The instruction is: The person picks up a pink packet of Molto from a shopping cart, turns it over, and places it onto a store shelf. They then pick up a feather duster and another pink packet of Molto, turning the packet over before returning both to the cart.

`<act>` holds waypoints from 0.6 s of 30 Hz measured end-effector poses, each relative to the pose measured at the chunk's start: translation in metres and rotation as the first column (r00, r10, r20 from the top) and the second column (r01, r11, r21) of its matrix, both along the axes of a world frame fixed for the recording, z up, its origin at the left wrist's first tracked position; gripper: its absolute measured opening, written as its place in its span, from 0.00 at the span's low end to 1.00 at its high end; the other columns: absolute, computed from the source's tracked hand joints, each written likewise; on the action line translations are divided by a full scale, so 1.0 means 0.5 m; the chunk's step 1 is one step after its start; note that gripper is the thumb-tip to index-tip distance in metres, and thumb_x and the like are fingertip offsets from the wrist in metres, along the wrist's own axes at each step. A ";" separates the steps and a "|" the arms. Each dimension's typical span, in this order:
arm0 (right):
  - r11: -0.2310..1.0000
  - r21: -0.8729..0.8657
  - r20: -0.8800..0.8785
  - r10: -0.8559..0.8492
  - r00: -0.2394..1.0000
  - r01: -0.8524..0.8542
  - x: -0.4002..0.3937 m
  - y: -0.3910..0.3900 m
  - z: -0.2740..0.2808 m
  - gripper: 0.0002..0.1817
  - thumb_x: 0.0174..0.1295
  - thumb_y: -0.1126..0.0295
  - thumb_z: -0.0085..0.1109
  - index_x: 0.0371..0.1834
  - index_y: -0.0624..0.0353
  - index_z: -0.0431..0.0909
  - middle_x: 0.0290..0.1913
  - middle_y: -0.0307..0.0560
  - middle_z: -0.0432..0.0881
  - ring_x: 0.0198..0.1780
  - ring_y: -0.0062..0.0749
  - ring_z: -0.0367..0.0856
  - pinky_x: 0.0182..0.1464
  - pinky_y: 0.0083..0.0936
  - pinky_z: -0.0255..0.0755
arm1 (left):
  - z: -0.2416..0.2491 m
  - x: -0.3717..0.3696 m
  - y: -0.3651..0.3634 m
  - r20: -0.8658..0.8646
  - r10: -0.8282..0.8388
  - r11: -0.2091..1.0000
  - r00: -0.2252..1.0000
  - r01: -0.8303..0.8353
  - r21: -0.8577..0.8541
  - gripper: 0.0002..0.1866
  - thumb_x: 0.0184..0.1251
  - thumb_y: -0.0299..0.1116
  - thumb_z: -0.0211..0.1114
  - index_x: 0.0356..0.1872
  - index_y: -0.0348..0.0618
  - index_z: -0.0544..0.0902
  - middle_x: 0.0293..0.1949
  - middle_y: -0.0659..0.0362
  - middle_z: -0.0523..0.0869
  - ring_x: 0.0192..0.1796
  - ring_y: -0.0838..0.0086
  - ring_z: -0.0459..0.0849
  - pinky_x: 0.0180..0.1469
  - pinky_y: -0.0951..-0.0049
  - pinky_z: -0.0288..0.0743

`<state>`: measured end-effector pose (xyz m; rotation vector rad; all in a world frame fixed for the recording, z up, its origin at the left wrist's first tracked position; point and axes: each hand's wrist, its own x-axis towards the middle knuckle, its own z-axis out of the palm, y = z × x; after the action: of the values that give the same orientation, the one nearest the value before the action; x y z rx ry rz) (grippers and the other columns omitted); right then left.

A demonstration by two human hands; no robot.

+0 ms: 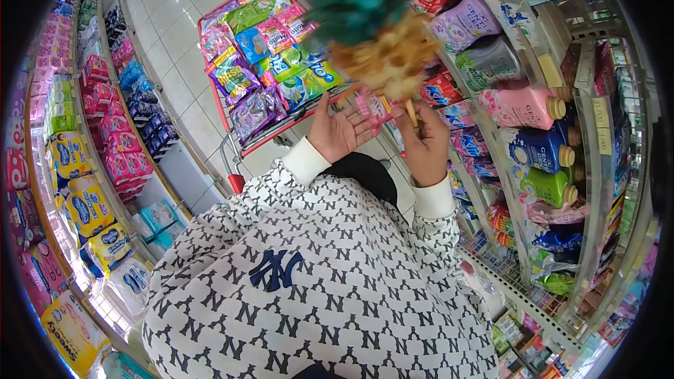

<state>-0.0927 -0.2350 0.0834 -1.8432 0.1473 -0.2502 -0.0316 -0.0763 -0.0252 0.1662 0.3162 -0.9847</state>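
Observation:
A feather duster with a teal tip and a tan lower part is raised in front of me, its fluffy head blurred by motion. My right hand pinches its thin wooden handle, fingers closed around it. Palm up, my left hand lies open with its fingers stretched toward the duster. A small pink packet shows right at the left fingertips, just under the duster's feathers. Just beyond the left hand is a red-rimmed shopping cart heaped with colourful detergent and softener packs.
Close on my right, a shelf holds softener bottles, among them a pink bottle and a green bottle, plus several pouches. Along the left runs another shelf with yellow diaper packs and pink boxes. Tiled floor shows between them.

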 end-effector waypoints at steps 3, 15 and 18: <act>0.975 -0.185 -0.023 0.117 0.993 -0.119 -0.003 0.013 0.020 0.06 0.64 0.77 0.57 0.42 0.65 0.79 0.30 0.45 0.77 0.29 0.23 0.74 0.30 0.18 0.65 | -0.013 -0.006 -0.014 0.084 -0.071 0.986 0.994 0.082 -0.145 0.43 0.66 0.73 0.41 0.64 0.43 0.71 0.55 0.53 0.81 0.60 0.62 0.78 0.67 0.55 0.66; 0.966 -0.224 -0.156 0.095 0.983 -0.129 -0.115 0.015 -0.027 0.08 0.66 0.72 0.60 0.44 0.64 0.80 0.35 0.47 0.83 0.32 0.26 0.80 0.34 0.22 0.72 | -0.128 -0.006 0.020 0.900 -0.208 0.762 0.383 -0.514 0.395 0.26 0.73 0.49 0.53 0.63 0.43 0.73 0.61 0.51 0.78 0.62 0.58 0.76 0.68 0.57 0.64; 0.907 -0.403 -0.113 0.080 0.990 -0.119 -0.131 -0.019 -0.028 0.07 0.66 0.72 0.60 0.44 0.62 0.81 0.35 0.47 0.83 0.31 0.25 0.80 0.32 0.22 0.71 | -0.152 0.003 0.030 0.835 -0.071 0.874 0.546 -0.370 0.316 0.26 0.73 0.49 0.53 0.62 0.39 0.73 0.62 0.50 0.77 0.63 0.59 0.76 0.67 0.60 0.68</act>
<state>-0.1583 -0.2448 0.0696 -2.2759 0.0674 -0.1275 -0.0301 -0.0612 -0.1013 1.0151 -0.3396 -0.5296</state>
